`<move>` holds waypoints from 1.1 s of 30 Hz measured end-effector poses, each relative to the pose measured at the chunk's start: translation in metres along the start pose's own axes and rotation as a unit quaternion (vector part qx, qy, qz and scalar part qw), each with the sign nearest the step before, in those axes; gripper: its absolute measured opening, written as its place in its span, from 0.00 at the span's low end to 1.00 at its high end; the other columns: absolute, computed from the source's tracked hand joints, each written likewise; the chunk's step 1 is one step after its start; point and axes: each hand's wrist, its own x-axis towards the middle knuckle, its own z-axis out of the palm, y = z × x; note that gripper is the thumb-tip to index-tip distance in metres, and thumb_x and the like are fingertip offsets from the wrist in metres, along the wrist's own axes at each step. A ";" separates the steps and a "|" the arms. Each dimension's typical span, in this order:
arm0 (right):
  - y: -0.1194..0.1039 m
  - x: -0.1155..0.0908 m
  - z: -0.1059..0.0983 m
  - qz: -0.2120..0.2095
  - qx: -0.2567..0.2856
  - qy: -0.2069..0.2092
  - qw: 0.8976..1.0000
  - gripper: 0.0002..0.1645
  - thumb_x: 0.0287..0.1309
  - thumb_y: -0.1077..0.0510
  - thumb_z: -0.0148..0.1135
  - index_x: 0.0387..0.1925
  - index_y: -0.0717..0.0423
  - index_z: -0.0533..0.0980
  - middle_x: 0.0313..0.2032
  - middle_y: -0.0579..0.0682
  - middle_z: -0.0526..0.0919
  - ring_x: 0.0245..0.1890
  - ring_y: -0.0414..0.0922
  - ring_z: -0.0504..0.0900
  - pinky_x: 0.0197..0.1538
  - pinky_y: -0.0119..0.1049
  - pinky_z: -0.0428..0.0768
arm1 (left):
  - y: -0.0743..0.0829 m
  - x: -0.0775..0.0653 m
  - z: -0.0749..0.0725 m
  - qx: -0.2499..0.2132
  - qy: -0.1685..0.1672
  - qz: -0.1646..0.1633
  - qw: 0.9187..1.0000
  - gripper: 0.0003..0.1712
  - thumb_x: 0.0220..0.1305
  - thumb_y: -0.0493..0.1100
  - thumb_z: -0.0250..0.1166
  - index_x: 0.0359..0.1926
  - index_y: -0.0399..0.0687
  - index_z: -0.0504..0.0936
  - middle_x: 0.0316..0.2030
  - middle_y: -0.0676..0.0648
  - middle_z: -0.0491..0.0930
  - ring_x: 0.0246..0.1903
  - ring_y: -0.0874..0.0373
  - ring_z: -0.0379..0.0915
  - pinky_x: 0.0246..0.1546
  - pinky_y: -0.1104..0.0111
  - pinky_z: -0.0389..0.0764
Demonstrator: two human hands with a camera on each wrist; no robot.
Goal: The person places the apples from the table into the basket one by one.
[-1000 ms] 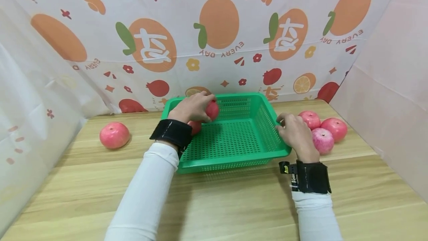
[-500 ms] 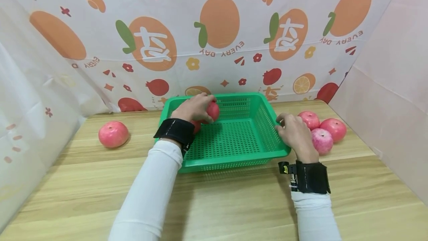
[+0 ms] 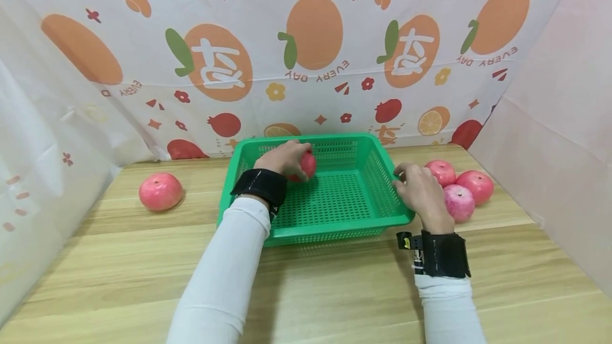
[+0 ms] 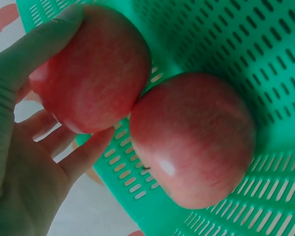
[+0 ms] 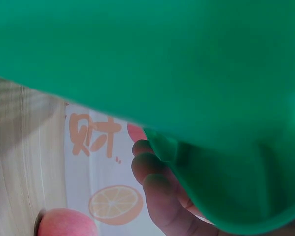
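Note:
My left hand [image 3: 283,159] reaches into the left part of a green plastic basket [image 3: 334,231] and holds a red apple [image 3: 308,164]. In the left wrist view, thumb and fingers lie round this apple [image 4: 101,69], close against the basket's slotted wall. A second apple [image 4: 194,142] lies in the basket right beside it; in the head view my hand and wrist hide it. My right hand [image 3: 423,195] grips the basket's right rim, with its fingers [image 5: 160,196] curled under the edge in the right wrist view.
Right of the basket, near my right hand, two red apples [image 3: 475,186] and a paler, streaked one [image 3: 459,203] sit grouped on the wooden table [image 3: 334,296]. Another apple [image 3: 161,191] stands alone at the left. A fruit-print sheet [image 3: 315,94] hangs behind.
My left hand has moved slightly right and down with the apple, deeper into the basket. The second apple has gone out of sight behind it in the head view. My right hand stays on the rim.

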 end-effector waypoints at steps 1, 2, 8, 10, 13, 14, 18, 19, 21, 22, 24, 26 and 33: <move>-0.001 0.000 0.001 -0.001 0.000 -0.001 1.000 0.14 0.57 0.60 0.55 0.44 0.64 0.74 0.37 0.62 0.80 0.32 0.52 0.75 0.34 0.50 0.79 | 0.000 0.000 0.002 0.002 -0.006 -0.006 1.000 0.39 0.45 0.45 0.71 0.60 0.54 0.65 0.54 0.44 0.66 0.46 0.50 0.63 0.43 0.54 0.73; -0.001 -0.001 0.003 -0.003 0.000 0.000 1.000 0.14 0.57 0.60 0.55 0.44 0.64 0.74 0.37 0.62 0.80 0.32 0.52 0.76 0.33 0.50 0.79 | 0.000 -0.001 0.004 0.004 -0.012 -0.011 1.000 0.40 0.46 0.45 0.71 0.61 0.55 0.64 0.55 0.44 0.65 0.47 0.50 0.62 0.44 0.53 0.73; -0.004 0.000 0.005 -0.011 0.000 0.005 1.000 0.14 0.56 0.60 0.55 0.43 0.64 0.74 0.36 0.61 0.80 0.31 0.52 0.76 0.32 0.49 0.79 | -0.002 -0.006 0.007 0.006 -0.035 -0.044 0.998 0.38 0.47 0.40 0.69 0.61 0.57 0.66 0.55 0.45 0.64 0.47 0.50 0.60 0.43 0.52 0.73; -0.005 0.001 0.004 -0.011 -0.002 0.007 1.000 0.14 0.56 0.60 0.55 0.43 0.64 0.74 0.36 0.61 0.80 0.31 0.52 0.76 0.31 0.49 0.79 | -0.003 -0.007 0.006 0.008 -0.036 -0.048 0.998 0.35 0.47 0.38 0.68 0.58 0.56 0.69 0.53 0.45 0.66 0.46 0.50 0.61 0.43 0.53 0.73; -0.005 0.003 0.002 -0.010 -0.008 0.011 1.000 0.14 0.56 0.60 0.55 0.43 0.64 0.74 0.36 0.62 0.80 0.31 0.52 0.76 0.32 0.50 0.79 | -0.003 -0.006 0.003 0.017 -0.034 -0.039 0.998 0.32 0.48 0.37 0.68 0.56 0.54 0.71 0.52 0.45 0.68 0.46 0.52 0.61 0.43 0.57 0.73; -0.004 0.004 0.002 -0.010 -0.010 0.012 1.000 0.14 0.56 0.60 0.55 0.43 0.63 0.74 0.36 0.62 0.80 0.32 0.52 0.75 0.32 0.50 0.79 | -0.003 -0.006 0.002 0.017 -0.034 -0.037 0.999 0.30 0.49 0.37 0.67 0.56 0.53 0.72 0.52 0.44 0.68 0.46 0.52 0.61 0.43 0.57 0.74; -0.003 0.004 0.000 -0.008 -0.007 0.009 1.000 0.14 0.57 0.60 0.55 0.43 0.64 0.74 0.37 0.62 0.80 0.33 0.53 0.75 0.33 0.51 0.78 | -0.002 -0.004 0.001 0.014 -0.030 -0.024 0.999 0.28 0.50 0.36 0.67 0.55 0.48 0.73 0.52 0.44 0.69 0.46 0.53 0.61 0.44 0.59 0.74; -0.002 0.003 -0.001 -0.008 -0.005 0.007 1.000 0.14 0.57 0.60 0.55 0.44 0.64 0.74 0.37 0.63 0.80 0.33 0.53 0.75 0.33 0.51 0.78 | -0.002 -0.004 0.001 0.009 -0.031 -0.022 0.999 0.28 0.50 0.36 0.67 0.55 0.48 0.73 0.52 0.44 0.69 0.46 0.52 0.61 0.44 0.59 0.74; -0.001 0.002 -0.001 -0.006 -0.001 0.005 1.000 0.14 0.57 0.60 0.55 0.44 0.64 0.74 0.37 0.63 0.79 0.33 0.53 0.75 0.33 0.50 0.78 | -0.002 -0.003 0.003 0.000 -0.031 -0.020 0.999 0.28 0.50 0.36 0.67 0.55 0.48 0.73 0.52 0.44 0.69 0.46 0.53 0.61 0.44 0.59 0.74; 0.000 0.002 -0.001 -0.006 0.001 0.003 1.000 0.14 0.56 0.61 0.55 0.44 0.64 0.74 0.37 0.63 0.80 0.33 0.53 0.75 0.33 0.50 0.78 | -0.002 -0.003 0.003 -0.004 -0.032 -0.021 0.999 0.28 0.50 0.36 0.67 0.55 0.48 0.73 0.52 0.44 0.69 0.46 0.53 0.61 0.43 0.60 0.74; 0.000 0.001 0.000 -0.007 0.005 0.001 1.000 0.14 0.56 0.61 0.55 0.44 0.64 0.74 0.36 0.63 0.80 0.32 0.53 0.76 0.33 0.49 0.79 | -0.003 -0.004 0.005 -0.010 -0.033 -0.021 0.999 0.28 0.50 0.35 0.67 0.55 0.48 0.73 0.52 0.44 0.69 0.47 0.53 0.61 0.43 0.59 0.74; 0.000 0.000 -0.001 -0.007 0.012 -0.003 1.000 0.14 0.56 0.61 0.56 0.44 0.65 0.74 0.34 0.63 0.80 0.31 0.52 0.76 0.33 0.48 0.79 | -0.002 -0.004 0.006 -0.012 -0.032 -0.024 0.999 0.28 0.50 0.35 0.67 0.55 0.48 0.73 0.52 0.44 0.69 0.46 0.53 0.61 0.43 0.60 0.74; 0.001 -0.001 -0.003 -0.003 0.029 -0.013 0.999 0.15 0.56 0.62 0.56 0.44 0.66 0.73 0.33 0.63 0.79 0.30 0.52 0.76 0.33 0.48 0.80 | -0.001 -0.004 0.007 -0.016 -0.028 -0.021 0.999 0.28 0.49 0.34 0.66 0.55 0.46 0.73 0.52 0.44 0.69 0.46 0.53 0.61 0.42 0.61 0.74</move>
